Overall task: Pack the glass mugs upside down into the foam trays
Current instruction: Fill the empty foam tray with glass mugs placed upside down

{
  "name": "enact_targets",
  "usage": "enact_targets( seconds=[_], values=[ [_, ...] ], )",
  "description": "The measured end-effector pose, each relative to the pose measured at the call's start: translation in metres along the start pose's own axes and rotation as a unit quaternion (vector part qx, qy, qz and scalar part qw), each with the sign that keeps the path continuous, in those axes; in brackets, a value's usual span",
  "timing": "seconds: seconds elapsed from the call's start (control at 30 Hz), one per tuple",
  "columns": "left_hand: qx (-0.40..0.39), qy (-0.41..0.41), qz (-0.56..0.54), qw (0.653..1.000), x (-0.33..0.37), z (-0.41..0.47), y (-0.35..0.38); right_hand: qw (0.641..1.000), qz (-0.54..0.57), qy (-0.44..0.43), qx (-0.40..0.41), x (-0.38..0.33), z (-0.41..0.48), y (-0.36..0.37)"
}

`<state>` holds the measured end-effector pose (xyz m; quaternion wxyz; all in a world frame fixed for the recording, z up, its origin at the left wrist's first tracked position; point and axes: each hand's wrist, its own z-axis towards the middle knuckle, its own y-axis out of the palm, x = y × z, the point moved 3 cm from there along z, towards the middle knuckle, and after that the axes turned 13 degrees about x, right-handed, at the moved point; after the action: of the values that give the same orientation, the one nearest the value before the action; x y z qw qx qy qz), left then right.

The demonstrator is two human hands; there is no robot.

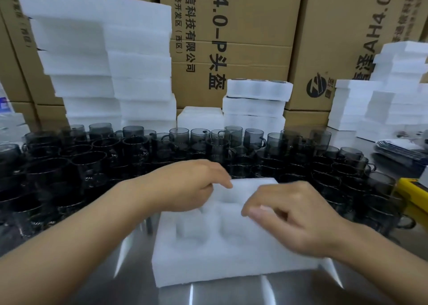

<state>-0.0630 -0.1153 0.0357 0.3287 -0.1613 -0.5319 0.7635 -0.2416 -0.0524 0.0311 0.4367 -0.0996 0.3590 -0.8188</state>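
Fig. 1 | foam tray on steel table, visible pockets unfilled | glass mugs upright, massed just behind | left hand curled at far rim, grip unclear | right hand loosely curled, holding nothing | best: square the tray, then invert each mug before seating.

Bright, even light fell from overhead and left only soft shadows. At 10 o'clock the foam stacks were nearly blown out, their edges washed flat. Streaks of white glare ran across the steel table at 6 o'clock. Motion blur smeared the left hand and, more heavily, the right hand. The smoked glass mugs at 9 o'clock read dark and soft. Wide-angle distortion bowed the cardboard cartons at 12 o'clock.
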Motion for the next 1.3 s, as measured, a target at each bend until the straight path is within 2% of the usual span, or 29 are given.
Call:
enact_targets(
  seconds=[0.07,0.17,0.23,0.33,0.47,0.53,0.6,0.77,0.83,0.87,0.93,1.0,1.03,1.07,1.2,1.23,1.3],
  values=[
    [-0.037,-0.003,-0.007,0.999,0.007,0.017,0.013,0.991,0.051,0.122,0.025,0.016,0.011,0.003],
    [-0.059,-0.010,-0.017,0.998,0.012,0.036,0.028,0.972,-0.005,0.234,-0.007,0.044,0.025,0.016],
    [-0.043,-0.018,-0.038,0.998,0.011,0.042,0.034,0.963,-0.056,0.254,-0.073,0.061,0.032,0.025],
    [-0.016,-0.015,-0.082,0.996,0.006,0.044,0.040,0.935,-0.103,0.260,-0.217,0.074,0.041,0.035],
    [0.039,-0.018,-0.140,0.989,-0.001,0.040,0.045,0.880,-0.047,0.305,-0.362,0.076,0.061,0.041],
    [0.051,-0.020,-0.157,0.986,-0.003,0.040,0.047,0.846,-0.030,0.337,-0.412,0.078,0.070,0.042],
    [0.053,-0.025,-0.171,0.984,-0.004,0.039,0.047,0.834,-0.033,0.351,-0.425,0.081,0.074,0.044],
    [0.044,-0.027,-0.165,0.985,-0.002,0.039,0.047,0.844,0.009,0.357,-0.401,0.088,0.070,0.044],
    [0.048,-0.021,-0.145,0.988,-0.003,0.040,0.047,0.877,0.003,0.335,-0.344,0.098,0.074,0.031],
    [0.052,-0.017,-0.133,0.990,-0.004,0.040,0.048,0.902,-0.006,0.335,-0.273,0.109,0.079,0.022],
    [0.054,-0.015,-0.118,0.991,-0.007,0.040,0.049,0.931,-0.042,0.357,-0.062,0.142,0.092,-0.001],
    [0.060,-0.013,-0.107,0.992,-0.008,0.040,0.050,0.909,-0.132,0.376,0.126,0.183,0.098,-0.028],
    [0.063,-0.009,-0.104,0.993,-0.008,0.040,0.049,0.889,-0.183,0.385,0.166,0.203,0.095,-0.039],
    [0.066,-0.005,-0.103,0.992,-0.007,0.040,0.049,0.871,-0.232,0.401,0.164,0.222,0.089,-0.046],
    [0.070,-0.003,-0.104,0.992,-0.004,0.039,0.047,0.787,-0.375,0.490,-0.006,0.283,0.047,-0.054],
    [0.070,-0.006,-0.106,0.992,-0.004,0.039,0.047,0.775,-0.378,0.506,-0.028,0.290,0.039,-0.052],
    [0.072,-0.010,-0.109,0.991,-0.005,0.038,0.047,0.772,-0.368,0.516,-0.046,0.294,0.030,-0.046]
  ],
)
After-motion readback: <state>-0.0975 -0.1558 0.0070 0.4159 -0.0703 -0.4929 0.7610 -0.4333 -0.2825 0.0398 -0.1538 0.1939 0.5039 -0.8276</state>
